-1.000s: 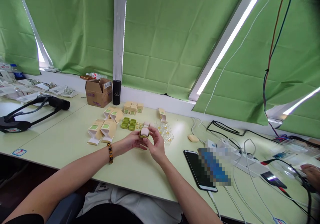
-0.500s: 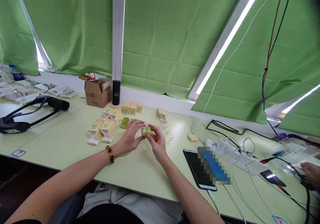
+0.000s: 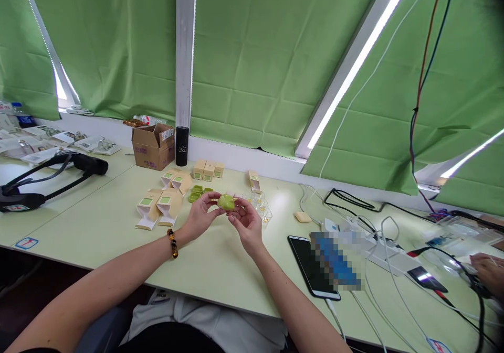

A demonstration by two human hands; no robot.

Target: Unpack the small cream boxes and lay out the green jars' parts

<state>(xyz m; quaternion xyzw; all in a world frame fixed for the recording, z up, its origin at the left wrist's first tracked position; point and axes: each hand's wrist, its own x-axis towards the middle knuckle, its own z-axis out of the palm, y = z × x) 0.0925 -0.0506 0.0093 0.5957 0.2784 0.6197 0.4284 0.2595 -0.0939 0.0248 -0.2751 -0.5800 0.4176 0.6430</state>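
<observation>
I have L hand (image 3: pixel 201 217) and R hand (image 3: pixel 249 228) at ctr, each grip pinched firmly on sm. green pc. (image 3: pixel 226 202), held above desk (image 3: pixel 220 261). Beyond: green cups (image 3: pixel 193 198), then tan boxes (image 3: pixel 208 171), then blk tumbler (image 3: pixel 181 147) nr wall (image 3: pixel 232 149).

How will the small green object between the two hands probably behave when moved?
The small green object might roll or rock if set down, given its rounded outline. It is probably light, since fingertips seem to support it.

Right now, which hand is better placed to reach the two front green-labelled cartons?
Likely the left hand: it lies nearer those cartons, though it and the right hand hold a green object.
</observation>
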